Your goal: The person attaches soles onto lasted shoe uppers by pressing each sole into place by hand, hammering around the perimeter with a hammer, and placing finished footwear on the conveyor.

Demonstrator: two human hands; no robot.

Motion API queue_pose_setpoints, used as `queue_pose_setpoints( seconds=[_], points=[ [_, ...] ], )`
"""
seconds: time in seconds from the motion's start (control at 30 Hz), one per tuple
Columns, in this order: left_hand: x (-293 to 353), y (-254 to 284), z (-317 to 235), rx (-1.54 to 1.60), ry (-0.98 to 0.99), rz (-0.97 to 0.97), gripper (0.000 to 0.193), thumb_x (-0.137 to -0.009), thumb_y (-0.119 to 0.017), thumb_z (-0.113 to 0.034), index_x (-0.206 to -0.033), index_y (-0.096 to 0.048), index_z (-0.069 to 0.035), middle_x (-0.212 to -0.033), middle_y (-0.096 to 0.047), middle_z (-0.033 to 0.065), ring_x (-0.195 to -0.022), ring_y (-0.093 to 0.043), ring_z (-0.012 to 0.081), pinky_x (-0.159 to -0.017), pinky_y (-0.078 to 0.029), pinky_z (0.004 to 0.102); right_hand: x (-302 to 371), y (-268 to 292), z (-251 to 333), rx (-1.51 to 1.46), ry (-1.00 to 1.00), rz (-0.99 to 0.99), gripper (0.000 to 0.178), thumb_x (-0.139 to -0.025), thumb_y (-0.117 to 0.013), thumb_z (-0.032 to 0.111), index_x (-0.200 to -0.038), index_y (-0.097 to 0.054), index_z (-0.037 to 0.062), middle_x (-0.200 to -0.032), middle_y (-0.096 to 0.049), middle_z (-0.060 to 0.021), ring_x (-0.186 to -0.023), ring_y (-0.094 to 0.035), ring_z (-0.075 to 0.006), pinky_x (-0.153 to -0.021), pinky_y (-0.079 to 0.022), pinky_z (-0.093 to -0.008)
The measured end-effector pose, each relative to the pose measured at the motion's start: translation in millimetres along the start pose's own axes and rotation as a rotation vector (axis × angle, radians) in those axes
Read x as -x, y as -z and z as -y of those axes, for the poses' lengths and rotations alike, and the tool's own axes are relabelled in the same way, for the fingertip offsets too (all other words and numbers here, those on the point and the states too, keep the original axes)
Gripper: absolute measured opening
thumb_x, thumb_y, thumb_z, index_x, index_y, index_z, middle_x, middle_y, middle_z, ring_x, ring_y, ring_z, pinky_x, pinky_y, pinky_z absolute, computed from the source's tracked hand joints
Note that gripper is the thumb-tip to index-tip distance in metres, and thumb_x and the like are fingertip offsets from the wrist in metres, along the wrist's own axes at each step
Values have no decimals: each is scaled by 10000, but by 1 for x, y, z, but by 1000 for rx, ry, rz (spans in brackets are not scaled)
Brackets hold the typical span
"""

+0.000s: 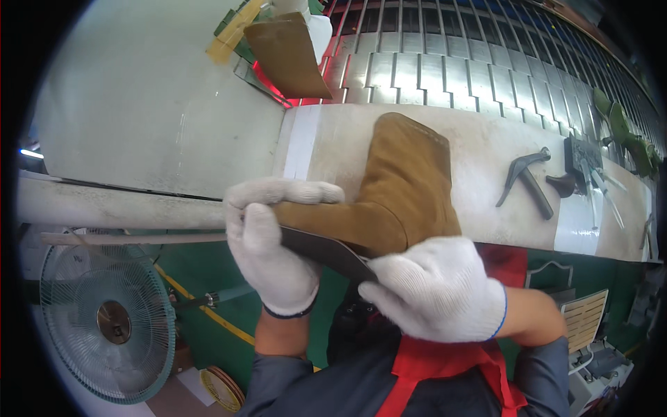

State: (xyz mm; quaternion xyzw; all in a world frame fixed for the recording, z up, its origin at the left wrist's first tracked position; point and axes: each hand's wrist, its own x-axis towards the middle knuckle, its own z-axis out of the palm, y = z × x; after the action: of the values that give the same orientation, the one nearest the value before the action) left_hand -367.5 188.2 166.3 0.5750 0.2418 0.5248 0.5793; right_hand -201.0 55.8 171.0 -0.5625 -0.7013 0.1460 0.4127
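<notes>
A tan suede boot (406,184) lies on its side on the pale bench, its shaft pointing away from me and its toe to the left. Along its near side runs a dark, thin sole (323,251). My left hand (271,233), in a white knit glove, wraps round the toe end, fingers over the upper and thumb against the sole. My right hand (441,288), gloved likewise, pinches the sole toward the heel. Whether its fingertips also grip the boot is hidden from me.
To the right on the bench lie a hammer (531,184) and a dark block (582,156) with slim tools. Behind runs a metal slatted conveyor (431,69). A brown sheet (288,55) hangs at the bench's far corner. Lower left stands a fan (108,323).
</notes>
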Motion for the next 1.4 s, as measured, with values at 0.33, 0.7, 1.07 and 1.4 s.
queue_pose_setpoints(
  seconds=[0.33, 0.7, 1.07, 1.4],
  points=[
    [90, 50, 100, -305, 99, 218, 366, -1071, -721, -114, -1388, -616, 36, -1531, -634, 266, -1435, -615, 328, -1251, -435, 451, 29, -4, -78, 374, -88, 192, 143, -844, -801, 202, -849, -700, 100, -1032, -715, -149, -992, -711, -354, -818, -561, -481],
    [35, 14, 71, -410, 329, 377, 301, -840, -858, 35, -1014, -630, -56, -1287, -640, 73, -1018, -567, 86, -873, -473, 258, 54, -8, -115, 341, 37, -7, 249, -741, -915, 213, -806, -762, 28, -1538, -604, -211, -1448, -549, -415, -1187, -436, -630],
    [2, -17, 64, -813, 343, 593, 407, -814, -906, -66, -892, -507, -85, -914, -447, -30, -804, -400, 78, -715, -379, 261, 54, -9, -116, 329, -1, -44, 245, -762, -881, 238, -833, -814, 14, -1493, -658, -191, -1432, -568, -370, -1162, -457, -607],
    [3, -27, 70, -970, 37, 648, 500, -717, -992, -154, -914, -547, -39, -932, -478, 68, -807, -477, 208, -733, -454, 354, 48, -8, -114, 423, 14, -54, 179, -753, -806, 202, -823, -830, 39, -1415, -693, -198, -1390, -604, -371, -1168, -445, -650]
  ],
)
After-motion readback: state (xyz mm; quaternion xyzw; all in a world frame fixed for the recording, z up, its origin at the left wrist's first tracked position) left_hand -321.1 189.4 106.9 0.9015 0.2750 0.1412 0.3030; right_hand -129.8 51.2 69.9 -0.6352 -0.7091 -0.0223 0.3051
